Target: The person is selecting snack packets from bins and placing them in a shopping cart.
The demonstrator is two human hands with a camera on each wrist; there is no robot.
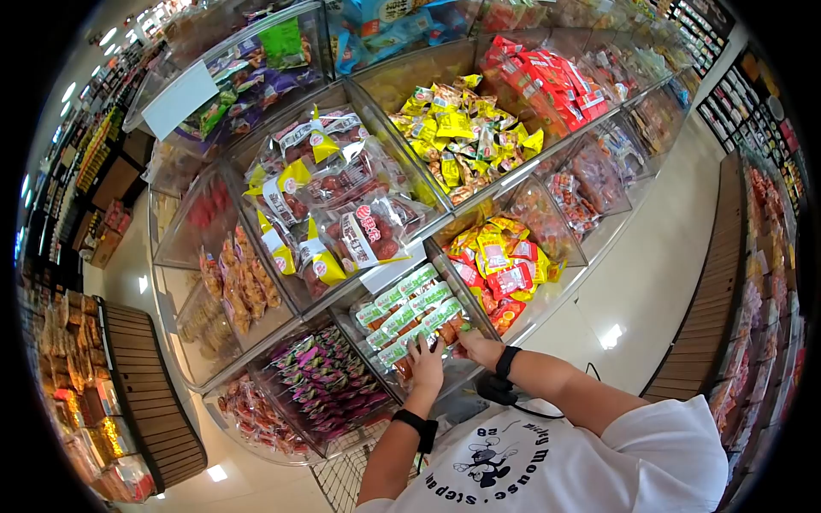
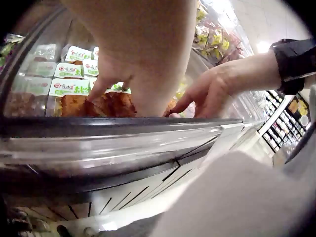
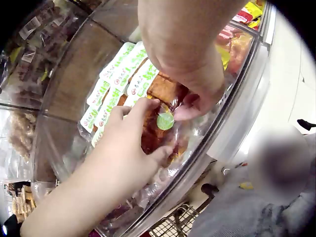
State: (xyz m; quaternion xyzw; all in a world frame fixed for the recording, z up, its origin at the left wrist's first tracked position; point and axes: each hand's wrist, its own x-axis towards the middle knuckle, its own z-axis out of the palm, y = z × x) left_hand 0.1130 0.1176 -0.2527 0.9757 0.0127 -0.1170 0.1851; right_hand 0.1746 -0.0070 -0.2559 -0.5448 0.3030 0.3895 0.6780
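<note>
Packets with white and green labels (image 1: 415, 315) (image 2: 69, 87) (image 3: 116, 81) lie in overlapping rows in a clear bin. Over the front packet, brown inside with a round green sticker (image 3: 165, 121), the left hand (image 1: 425, 366) (image 2: 129, 69) (image 3: 129, 140) has its thumb and bent fingers spread to either side, gripping it. The right hand (image 1: 481, 349) (image 2: 212, 91) (image 3: 195, 81) is beside it at the packet's right end, fingers curled, pinching the wrapper. Part of the packet is hidden under both hands.
The bin's front rim (image 2: 123, 124) (image 3: 197, 160) runs close beneath the wrists. Adjoining bins hold yellow and red packets (image 1: 505, 261), purple packets (image 1: 321, 368) and large bags of red fruit (image 1: 338, 201). A wire cart (image 1: 342, 479) stands below at the front.
</note>
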